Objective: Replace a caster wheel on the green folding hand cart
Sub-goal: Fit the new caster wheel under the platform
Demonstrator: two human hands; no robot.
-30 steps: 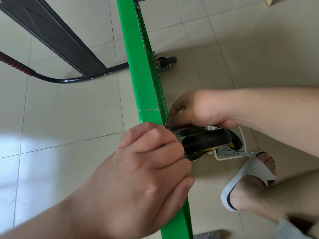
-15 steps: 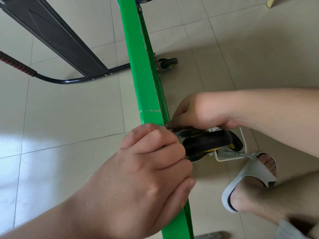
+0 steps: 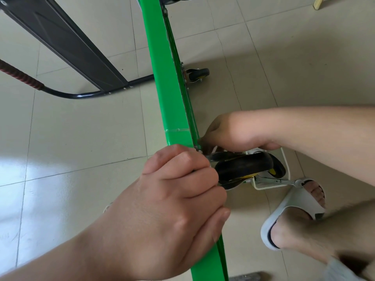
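Two hands are pressed close around a black wheel (image 3: 243, 165) at the edge of the green cart (image 3: 160, 78) — left hand (image 3: 172, 201) curled tight, right hand (image 3: 229, 132) bent behind. What either grips cannot be told.

Bright, soft light, pale glare on the floor tiles (image 3: 18, 171) at left, edges bowed, lower-right corner blurred

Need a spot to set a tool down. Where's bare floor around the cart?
Open tiles: left of the green cart, between the black handle tube and left hand; right of it, between the far caster and right hand. Crowded: near caster, metal tool, sandalled foot.
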